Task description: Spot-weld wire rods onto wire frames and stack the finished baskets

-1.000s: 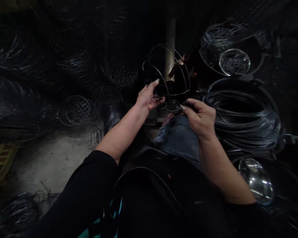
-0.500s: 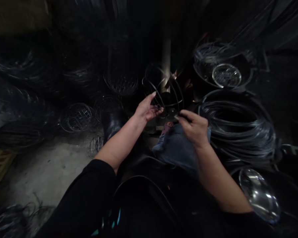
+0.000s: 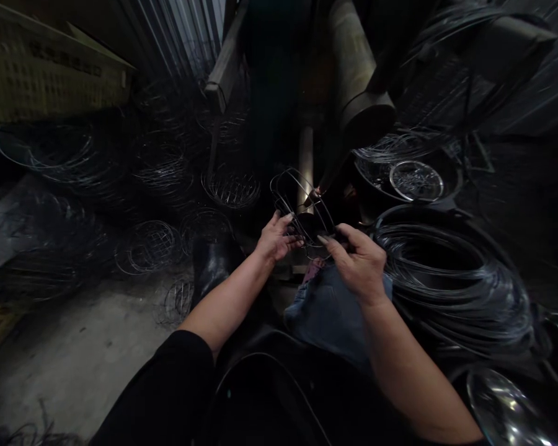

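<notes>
A round wire frame, made of thin metal hoops, sits between my hands around the end of an upright metal post. The fingers of my left hand are loosely curled at the frame's left side, with wire between thumb and fingers. My right hand pinches the frame's near right edge between thumb and forefinger. Close above the hoops is a copper-coloured tip on a dark angled arm. The frame's lower part is dim and hard to make out.
A large wire coil lies at right, behind it a tub holding a round dish. A shiny bowl is near my right elbow. Wire baskets stand on the left floor. A thick cylinder overhangs the post.
The view has tilted up, showing more of the machine. The wire frame has turned and now tilts across the post. My right hand has moved slightly left, nearer my left hand.
</notes>
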Tool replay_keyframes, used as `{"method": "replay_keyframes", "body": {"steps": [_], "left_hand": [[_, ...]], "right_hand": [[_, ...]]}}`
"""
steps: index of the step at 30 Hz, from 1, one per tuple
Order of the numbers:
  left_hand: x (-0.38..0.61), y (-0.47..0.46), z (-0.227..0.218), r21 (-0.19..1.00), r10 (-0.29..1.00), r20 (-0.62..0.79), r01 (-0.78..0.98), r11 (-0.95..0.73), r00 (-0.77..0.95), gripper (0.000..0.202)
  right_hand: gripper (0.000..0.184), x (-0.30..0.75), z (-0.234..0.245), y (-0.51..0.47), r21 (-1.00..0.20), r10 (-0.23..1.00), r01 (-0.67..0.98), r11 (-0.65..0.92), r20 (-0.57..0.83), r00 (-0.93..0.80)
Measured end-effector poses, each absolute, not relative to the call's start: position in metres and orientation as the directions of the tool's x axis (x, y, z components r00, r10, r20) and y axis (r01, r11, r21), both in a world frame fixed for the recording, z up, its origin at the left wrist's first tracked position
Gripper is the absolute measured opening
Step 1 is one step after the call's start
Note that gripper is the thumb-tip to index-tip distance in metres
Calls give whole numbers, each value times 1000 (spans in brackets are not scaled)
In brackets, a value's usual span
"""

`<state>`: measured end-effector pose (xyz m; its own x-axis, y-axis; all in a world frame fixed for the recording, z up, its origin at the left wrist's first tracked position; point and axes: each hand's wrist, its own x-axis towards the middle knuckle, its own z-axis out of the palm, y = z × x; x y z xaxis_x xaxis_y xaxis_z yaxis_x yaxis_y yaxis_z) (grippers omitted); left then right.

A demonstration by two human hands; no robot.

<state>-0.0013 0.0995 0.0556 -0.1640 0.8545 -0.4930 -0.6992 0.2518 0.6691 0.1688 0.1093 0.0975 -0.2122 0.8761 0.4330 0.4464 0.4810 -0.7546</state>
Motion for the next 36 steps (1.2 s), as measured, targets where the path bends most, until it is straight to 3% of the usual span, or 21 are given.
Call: {"method": "replay_keyframes", "body": {"steps": [10,16,19,21,23,26,29,33,36], "left_hand": [[2,115,53,632,844,-527,-712,306,-105,91],[4,113,54,589,785,-618,-688,424,-45,68],[-2,99,52,663,761,-640,-577,477,-105,68],[-8,84,51,827,786,-537,-377,418,-307,67],[-14,70,51,963,852,-266,-87,255,-451,63],[-18,60,55,985,945,53,173,4,-324,72],[-13,64,60,975,970,113,212,-66,-215,75],[-6,71,57,975,955,148,202,-97,-255,62],[-7,72,51,987,946,130,126,-96,-298,64]], "right_hand": [[28,169,104,120,-748,890,490,448,427,-161],[27,167,113,115,-738,896,519,432,417,-154],[30,171,117,107,-810,928,454,371,342,-146],[38,179,114,101,-889,954,351,294,253,-159],[46,187,105,95,-940,968,263,217,173,-181],[42,194,88,86,-972,979,196,130,94,-183],[33,195,79,80,-982,980,169,78,44,-194],[32,196,93,84,-990,966,139,40,3,-257],[32,195,113,100,-993,912,107,-48,-87,-400]]}}
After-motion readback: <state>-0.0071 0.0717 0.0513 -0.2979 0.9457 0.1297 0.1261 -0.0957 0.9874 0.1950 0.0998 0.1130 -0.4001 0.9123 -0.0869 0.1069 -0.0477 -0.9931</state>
